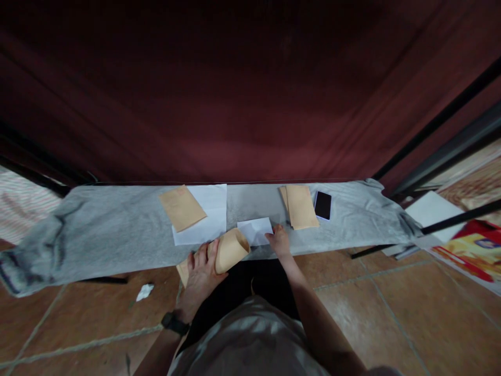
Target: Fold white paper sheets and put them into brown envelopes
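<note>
My left hand [202, 275] grips a brown paper envelope [231, 250] at the near edge of the cloth-covered bench. The envelope's mouth bulges open and faces right. Close beside that mouth lies a folded white sheet of paper [254, 230], its right edge pinched by my right hand [279, 241]. Up and to the left, another brown envelope [182, 208] rests partly over a larger white sheet [214, 209]. A small stack of brown envelopes [302, 208] is beyond my right hand, with faint reddish print on top.
A dark-screened phone [323, 205] lies right of the stack. Grey cloth [125, 224] covers the narrow bench, against a dark red panel [250, 104]. Crumpled white tissue [144, 292] is on the tiled floor. A red and yellow package [475, 248] stands far right near black metal bars.
</note>
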{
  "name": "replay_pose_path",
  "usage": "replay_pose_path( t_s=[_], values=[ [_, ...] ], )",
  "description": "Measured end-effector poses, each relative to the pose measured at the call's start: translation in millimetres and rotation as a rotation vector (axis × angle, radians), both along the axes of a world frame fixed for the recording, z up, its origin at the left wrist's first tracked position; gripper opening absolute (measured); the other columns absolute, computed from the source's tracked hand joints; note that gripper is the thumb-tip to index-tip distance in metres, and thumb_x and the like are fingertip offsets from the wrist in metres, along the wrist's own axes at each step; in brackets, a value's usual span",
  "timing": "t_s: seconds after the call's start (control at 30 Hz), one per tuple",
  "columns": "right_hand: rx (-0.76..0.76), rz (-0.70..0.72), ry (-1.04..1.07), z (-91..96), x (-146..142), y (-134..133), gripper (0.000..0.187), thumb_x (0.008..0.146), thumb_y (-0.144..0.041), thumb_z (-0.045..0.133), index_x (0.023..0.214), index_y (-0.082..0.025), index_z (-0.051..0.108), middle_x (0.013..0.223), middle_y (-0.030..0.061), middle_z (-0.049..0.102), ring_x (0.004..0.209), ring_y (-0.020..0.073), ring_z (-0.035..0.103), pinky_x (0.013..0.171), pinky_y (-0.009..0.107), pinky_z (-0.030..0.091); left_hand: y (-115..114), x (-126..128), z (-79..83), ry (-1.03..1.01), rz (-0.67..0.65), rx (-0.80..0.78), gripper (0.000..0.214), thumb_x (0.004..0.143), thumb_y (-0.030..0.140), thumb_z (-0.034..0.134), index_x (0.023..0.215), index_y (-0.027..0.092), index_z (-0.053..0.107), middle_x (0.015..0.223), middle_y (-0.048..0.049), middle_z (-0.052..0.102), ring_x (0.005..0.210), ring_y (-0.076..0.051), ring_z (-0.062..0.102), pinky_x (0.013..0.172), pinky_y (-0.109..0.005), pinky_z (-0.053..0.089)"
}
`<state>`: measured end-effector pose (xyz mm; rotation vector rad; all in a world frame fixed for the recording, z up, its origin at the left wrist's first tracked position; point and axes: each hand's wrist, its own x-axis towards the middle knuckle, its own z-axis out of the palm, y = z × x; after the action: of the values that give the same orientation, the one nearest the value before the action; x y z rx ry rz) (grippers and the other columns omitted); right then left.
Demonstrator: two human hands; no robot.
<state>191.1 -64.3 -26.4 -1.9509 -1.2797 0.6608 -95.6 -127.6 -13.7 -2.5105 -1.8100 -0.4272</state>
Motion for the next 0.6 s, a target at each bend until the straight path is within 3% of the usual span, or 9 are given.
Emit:
replay_pose_path(
  t_s=[0.13,0.37,0.6],
  values=[
    [0.102,-0.006,0.17,3.2,6,-1,0.017,0.078,-0.036,0.061,0.08,-0.024,0.049,0.075,-0.0003,0.061,0.075,0.0189,0.06,0.073,0.03,0.05,-1,-4,-1.1,-0.009,0.025,-0.013,0.108,0.074,0.032,0.074,0.161,0.019,0.012,0.145,-0.0204,0.046,0.135,-0.039,0.042,0.115,-0.06,0.025],
    [0.369,0.042,0.47,27.9,23,-19,0.026,0.077,-0.045,0.065,0.087,-0.022,0.057,0.082,0.0015,0.066,0.077,0.0175,0.059,0.073,0.029,0.049,1,-4,1.5,-0.022,0.035,-0.041,0.109,0.073,0.033,0.075,0.16,0.019,0.01,0.146,-0.02,0.045,0.137,-0.038,0.04,0.115,-0.059,0.025],
    [0.22,0.253,0.348,23.5,23,-30,0.02,0.082,-0.041,0.061,0.083,-0.022,0.066,0.075,0.0015,0.068,0.072,0.0191,0.06,0.067,0.029,0.048,1,-4,2.0,-0.029,0.019,-0.043,0.111,0.074,0.033,0.073,0.161,0.022,0.005,0.148,-0.0183,0.043,0.138,-0.037,0.039,0.116,-0.058,0.023]
  ],
)
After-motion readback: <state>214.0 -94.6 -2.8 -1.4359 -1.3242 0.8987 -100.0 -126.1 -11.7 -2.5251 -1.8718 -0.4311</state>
